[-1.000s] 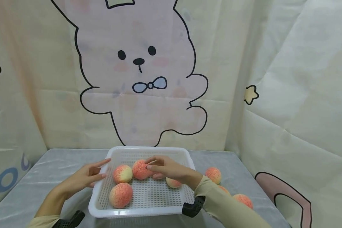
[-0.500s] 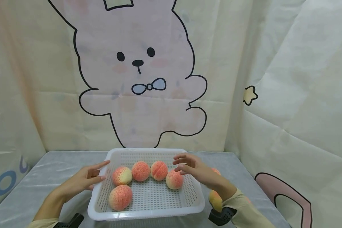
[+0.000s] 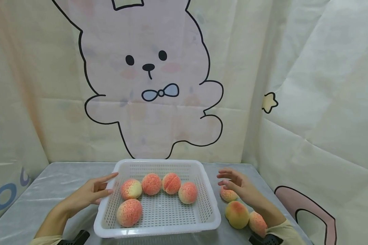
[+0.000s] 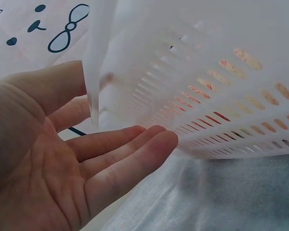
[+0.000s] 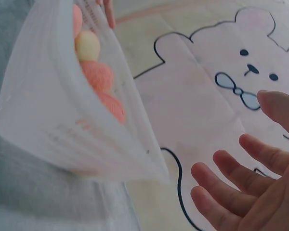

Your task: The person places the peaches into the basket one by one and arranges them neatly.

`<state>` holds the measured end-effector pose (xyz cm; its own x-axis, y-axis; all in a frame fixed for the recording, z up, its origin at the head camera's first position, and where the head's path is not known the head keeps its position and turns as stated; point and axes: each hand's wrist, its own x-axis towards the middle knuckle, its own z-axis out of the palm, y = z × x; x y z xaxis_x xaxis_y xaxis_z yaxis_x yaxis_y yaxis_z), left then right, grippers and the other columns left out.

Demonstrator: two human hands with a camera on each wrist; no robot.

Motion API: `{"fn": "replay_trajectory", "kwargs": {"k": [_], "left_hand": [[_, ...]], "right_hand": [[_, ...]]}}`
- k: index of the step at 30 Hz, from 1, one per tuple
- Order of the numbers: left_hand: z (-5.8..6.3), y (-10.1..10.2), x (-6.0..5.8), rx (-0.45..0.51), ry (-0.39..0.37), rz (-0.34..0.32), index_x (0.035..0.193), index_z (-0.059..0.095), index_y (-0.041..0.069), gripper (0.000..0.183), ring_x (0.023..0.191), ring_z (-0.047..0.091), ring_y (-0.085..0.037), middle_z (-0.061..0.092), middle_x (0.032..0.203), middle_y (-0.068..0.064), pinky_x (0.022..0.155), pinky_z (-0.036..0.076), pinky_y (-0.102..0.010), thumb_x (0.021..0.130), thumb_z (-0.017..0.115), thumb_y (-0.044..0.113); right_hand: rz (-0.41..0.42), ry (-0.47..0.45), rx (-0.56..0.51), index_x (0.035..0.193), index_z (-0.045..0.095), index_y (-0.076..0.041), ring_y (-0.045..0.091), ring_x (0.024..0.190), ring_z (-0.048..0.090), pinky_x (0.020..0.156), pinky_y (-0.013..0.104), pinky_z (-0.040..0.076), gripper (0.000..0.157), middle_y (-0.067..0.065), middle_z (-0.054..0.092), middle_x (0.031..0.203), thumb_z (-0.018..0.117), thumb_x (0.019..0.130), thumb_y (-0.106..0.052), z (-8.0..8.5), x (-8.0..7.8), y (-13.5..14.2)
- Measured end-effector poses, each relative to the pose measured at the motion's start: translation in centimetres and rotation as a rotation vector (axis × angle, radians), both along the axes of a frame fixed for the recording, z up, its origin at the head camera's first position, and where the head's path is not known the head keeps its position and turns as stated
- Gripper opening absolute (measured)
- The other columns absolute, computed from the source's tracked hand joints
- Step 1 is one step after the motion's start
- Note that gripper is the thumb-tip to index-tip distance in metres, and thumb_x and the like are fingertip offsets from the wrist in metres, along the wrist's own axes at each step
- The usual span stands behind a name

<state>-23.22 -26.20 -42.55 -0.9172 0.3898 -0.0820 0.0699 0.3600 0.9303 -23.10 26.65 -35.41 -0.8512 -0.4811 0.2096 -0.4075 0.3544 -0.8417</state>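
A white plastic basket [image 3: 157,231] with slotted walls stands on the table and holds several red-and-yellow peaches [image 3: 129,212]. My left hand [image 3: 82,194] is at its left side, the fairly straight fingers touching the rim and outer wall; the left wrist view shows those fingertips [image 4: 159,144] against the slotted wall. To the right of the basket my right hand [image 3: 242,187] hovers with spread, loosely bent fingers and nothing in them. Beneath and beside it lie a speckled peach [image 3: 228,195], a smoother yellow-orange peach [image 3: 236,215] and another speckled peach [image 3: 257,223], partly covered by the forearm.
A grey cloth covers the table [image 3: 70,173]. Behind it hangs a pale curtain with a cartoon bear [image 3: 153,112], and another curtain [image 3: 325,119] runs along the right side. Peaches [image 5: 98,77] show over the basket rim in the right wrist view.
The right hand has let go of a peach inside the basket, then moved right, out over the peaches on the table. The left hand stays at the basket's side.
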Motion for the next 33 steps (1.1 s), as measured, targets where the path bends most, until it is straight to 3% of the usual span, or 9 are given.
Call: {"fn": "replay_trajectory", "kwargs": {"k": [5, 9, 18, 26, 33], "left_hand": [[-0.1, 0.1, 0.0, 0.000, -0.004, 0.009, 0.162, 0.019, 0.007, 0.075, 0.121, 0.064, -0.035, 0.036, 0.155, -0.035, 0.085, 0.058, -0.057, 0.102, 0.060, 0.028], [-0.2, 0.2, 0.0, 0.007, -0.010, 0.006, 0.162, 0.019, 0.009, 0.075, 0.123, 0.062, -0.034, 0.034, 0.157, -0.035, 0.086, 0.058, -0.056, 0.102, 0.060, 0.028], [0.0, -0.4, -0.2, 0.036, 0.003, -0.037, 0.163, 0.015, 0.009, 0.074, 0.121, 0.063, -0.028, 0.037, 0.155, -0.036, 0.086, 0.059, -0.050, 0.104, 0.057, 0.025], [0.4, -0.5, -0.1, -0.001, 0.009, -0.011, 0.163, 0.018, 0.011, 0.073, 0.120, 0.064, -0.026, 0.037, 0.155, -0.036, 0.086, 0.059, -0.049, 0.104, 0.057, 0.028], [0.4, -0.4, 0.0, 0.010, -0.002, -0.023, 0.163, 0.016, 0.010, 0.073, 0.120, 0.064, -0.026, 0.036, 0.155, -0.035, 0.087, 0.059, -0.052, 0.104, 0.057, 0.027]], "right_hand": [[-0.059, 0.013, -0.007, 0.141, 0.046, 0.004, 0.003, 0.110, 0.067, 0.091, 0.025, 0.055, 0.037, 0.003, 0.064, 0.131, 0.047, 0.107, -0.011, -1.0, 0.2, 2.5], [-0.100, 0.015, -0.016, 0.142, 0.047, -0.001, 0.001, 0.112, 0.066, 0.091, 0.022, 0.054, 0.036, -0.019, 0.063, 0.126, 0.045, 0.108, -0.011, -1.7, 0.5, 4.5], [-0.223, -0.034, 0.024, 0.148, 0.043, -0.001, -0.007, 0.112, 0.062, 0.091, 0.019, 0.052, 0.042, -0.025, 0.062, 0.126, 0.045, 0.109, -0.017, -2.7, 1.3, 8.1], [-0.299, -0.050, 0.080, 0.149, 0.044, -0.004, -0.011, 0.117, 0.056, 0.091, 0.016, 0.049, 0.045, -0.028, 0.060, 0.128, 0.049, 0.108, -0.022, -3.6, 2.2, 10.5], [-0.284, -0.089, 0.115, 0.151, 0.041, -0.001, -0.018, 0.118, 0.050, 0.090, 0.014, 0.048, 0.048, -0.034, 0.054, 0.130, 0.049, 0.107, -0.019, -5.0, 3.1, 12.0]]}}
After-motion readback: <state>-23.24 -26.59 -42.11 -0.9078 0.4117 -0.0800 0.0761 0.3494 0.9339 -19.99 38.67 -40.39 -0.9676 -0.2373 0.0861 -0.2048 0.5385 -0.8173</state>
